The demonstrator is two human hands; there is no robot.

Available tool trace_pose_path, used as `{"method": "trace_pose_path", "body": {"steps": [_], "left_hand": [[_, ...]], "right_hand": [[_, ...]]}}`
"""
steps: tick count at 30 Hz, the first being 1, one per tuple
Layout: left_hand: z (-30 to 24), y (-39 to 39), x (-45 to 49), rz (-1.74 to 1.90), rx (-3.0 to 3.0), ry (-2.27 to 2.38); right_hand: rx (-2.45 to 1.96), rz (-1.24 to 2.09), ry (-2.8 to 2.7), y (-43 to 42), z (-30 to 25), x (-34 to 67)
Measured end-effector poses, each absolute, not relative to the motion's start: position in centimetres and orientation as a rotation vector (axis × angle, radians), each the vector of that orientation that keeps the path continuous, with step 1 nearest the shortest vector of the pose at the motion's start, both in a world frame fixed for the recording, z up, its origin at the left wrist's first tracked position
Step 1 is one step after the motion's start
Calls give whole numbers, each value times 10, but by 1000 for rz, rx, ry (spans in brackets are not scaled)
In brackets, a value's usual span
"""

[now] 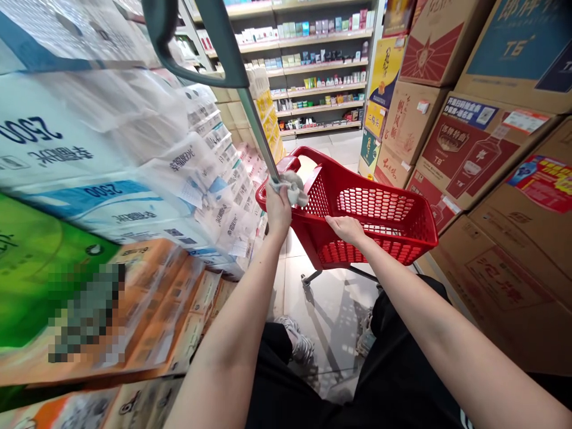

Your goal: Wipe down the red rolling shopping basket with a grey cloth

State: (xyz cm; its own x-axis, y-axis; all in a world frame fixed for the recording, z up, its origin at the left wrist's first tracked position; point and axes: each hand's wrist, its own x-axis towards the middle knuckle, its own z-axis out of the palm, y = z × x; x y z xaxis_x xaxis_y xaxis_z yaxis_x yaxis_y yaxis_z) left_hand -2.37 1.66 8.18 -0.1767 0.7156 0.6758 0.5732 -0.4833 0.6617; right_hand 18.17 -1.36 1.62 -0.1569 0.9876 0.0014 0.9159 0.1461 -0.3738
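Note:
A red plastic shopping cart (pixel 308 229) with perforated sides stands in front of me. A metal pole (pixel 259 128) rises from its near-left end to a dark grey loop handle (pixel 232 77). My left hand (pixel 277 205) is closed around a crumpled whitish-grey cloth (pixel 295 189), pressed against the foot of the pole. The cloth hides where the pole meets the cart. My right hand (pixel 346 228) grips the near rim of the cart's basket, its fingers curled over the edge.
Stacked paper packs (pixel 120 137) line the left side, with orange packs (pixel 152 298) lower down. Cardboard boxes (pixel 482 155) are piled along the right. Shelves of small products (pixel 322 65) stand at the far end. Pale floor tiles (pixel 330 322) lie between my feet, beside a cart wheel (pixel 305 280).

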Motion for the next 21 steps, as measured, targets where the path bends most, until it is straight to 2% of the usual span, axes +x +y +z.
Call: {"method": "trace_pose_path", "body": {"steps": [5, 13, 21], "left_hand": [[52, 10, -29, 1619, 2068, 1665], [57, -14, -51, 1492, 2110, 1660], [30, -55, -62, 1949, 1633, 1907]], "right_hand": [[-1860, 421, -2150, -14, 14, 182], [-1862, 390, -2171, -18, 16, 183], [-1838, 350, -2179, -21, 14, 182]]}}
